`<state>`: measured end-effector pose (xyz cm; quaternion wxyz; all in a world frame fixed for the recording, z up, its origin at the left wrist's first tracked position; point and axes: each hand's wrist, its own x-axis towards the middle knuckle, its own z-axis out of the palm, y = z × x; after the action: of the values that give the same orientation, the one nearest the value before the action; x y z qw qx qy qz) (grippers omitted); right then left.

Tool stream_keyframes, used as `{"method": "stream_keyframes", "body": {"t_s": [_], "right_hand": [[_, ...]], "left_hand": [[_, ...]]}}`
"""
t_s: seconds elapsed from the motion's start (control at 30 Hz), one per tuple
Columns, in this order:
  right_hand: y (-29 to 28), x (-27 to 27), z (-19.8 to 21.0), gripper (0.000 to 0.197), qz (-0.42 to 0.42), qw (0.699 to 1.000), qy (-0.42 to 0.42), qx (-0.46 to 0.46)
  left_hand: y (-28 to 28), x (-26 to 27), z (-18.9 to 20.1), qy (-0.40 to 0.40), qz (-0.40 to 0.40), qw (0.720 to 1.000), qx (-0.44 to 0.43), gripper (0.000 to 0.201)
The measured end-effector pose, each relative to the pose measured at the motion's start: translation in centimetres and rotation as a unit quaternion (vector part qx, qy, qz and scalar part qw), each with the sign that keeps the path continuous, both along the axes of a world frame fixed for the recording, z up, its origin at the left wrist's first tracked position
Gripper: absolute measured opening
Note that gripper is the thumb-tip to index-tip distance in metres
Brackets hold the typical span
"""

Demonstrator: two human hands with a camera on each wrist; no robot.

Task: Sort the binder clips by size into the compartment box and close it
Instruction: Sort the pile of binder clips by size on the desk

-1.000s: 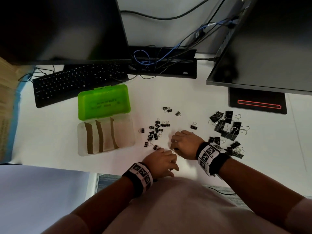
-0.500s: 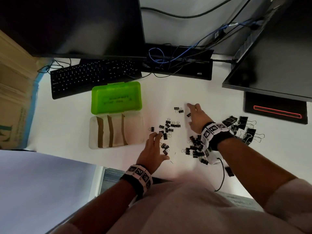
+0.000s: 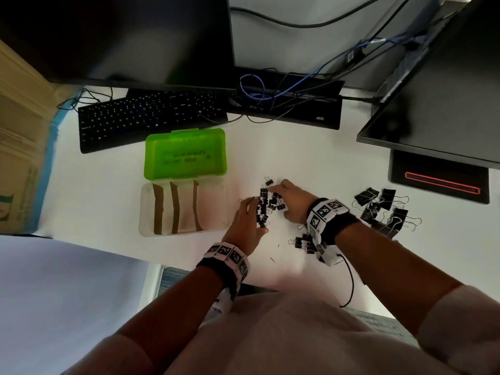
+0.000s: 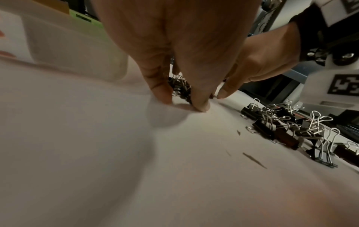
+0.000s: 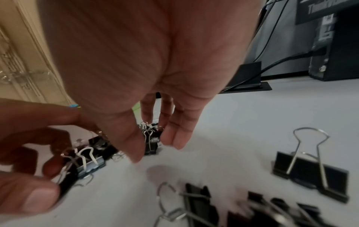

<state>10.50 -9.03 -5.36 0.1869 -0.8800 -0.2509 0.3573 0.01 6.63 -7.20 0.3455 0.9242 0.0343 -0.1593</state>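
A heap of small black binder clips lies on the white desk between my two hands. My left hand cups its left side; its curled fingers hold several small clips. From the right, my right hand touches the heap, fingers pointing down over the clips. The compartment box stands open to the left: a clear base with brown dividers and no clips in it, and a green lid folded back. Medium clips lie under my right wrist. Large clips are heaped further right.
A black keyboard lies behind the box. Two monitors overhang the desk's back, with tangled cables between them. A black stand with a red line sits at the right. A cardboard box stands at the left edge.
Both hands have swept together from apart. The scattered small clips are now bunched into one heap between them. The right hand came back from the far clips toward the left hand.
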Motion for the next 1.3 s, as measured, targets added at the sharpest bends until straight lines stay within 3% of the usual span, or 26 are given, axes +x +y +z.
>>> {"method": "stream_keyframes", "body": {"t_s": [0.1,0.17,0.23,0.3,0.43,0.53,0.7,0.8,0.9,1.1,1.3], "right_hand": [[-0.6,-0.2,0.0,0.084,-0.019,1.0,-0.003,0.013],[-0.9,-0.1,0.4,0.096,-0.013,0.998,-0.061,-0.021],[-0.7,0.1,0.7,0.107,0.012,0.992,-0.111,-0.056],[-0.2,0.4,0.7,0.112,0.035,0.991,-0.104,-0.074],[0.6,0.3,0.7,0.098,0.081,0.99,-0.083,-0.085],[0.6,-0.3,0.1,0.077,0.056,0.995,-0.075,-0.047],[-0.1,-1.2,-0.3,0.055,0.002,0.999,-0.05,-0.006],[-0.2,-1.7,-0.5,0.045,0.01,0.997,-0.074,-0.019],[-0.3,-1.9,-0.5,0.038,0.0,0.996,-0.087,-0.023],[-0.4,-1.7,-0.1,0.027,-0.005,0.997,-0.08,-0.02],[-0.9,-2.0,0.0,0.031,-0.05,0.997,-0.06,0.017]], "left_hand": [[0.0,0.2,0.1,-0.022,-0.013,1.0,0.014,0.073],[-0.1,0.3,0.4,-0.043,-0.011,0.998,0.04,0.074],[-0.3,0.7,0.9,-0.056,-0.015,0.994,0.091,0.078],[-0.6,1.0,1.3,-0.053,-0.018,0.987,0.148,0.08],[-1.0,1.4,1.5,-0.018,-0.017,0.983,0.184,0.082],[-0.8,1.9,1.2,0.002,-0.019,0.988,0.153,0.076],[-0.7,2.1,0.9,-0.032,-0.052,0.994,0.091,0.057],[-0.8,2.1,1.1,-0.037,-0.039,0.996,0.077,0.065],[-0.6,1.9,1.4,-0.035,-0.033,0.992,0.116,0.073],[-0.4,1.4,1.1,-0.007,-0.035,0.991,0.131,0.038],[-0.4,1.4,0.9,-0.029,-0.035,0.995,0.086,0.02]]}}
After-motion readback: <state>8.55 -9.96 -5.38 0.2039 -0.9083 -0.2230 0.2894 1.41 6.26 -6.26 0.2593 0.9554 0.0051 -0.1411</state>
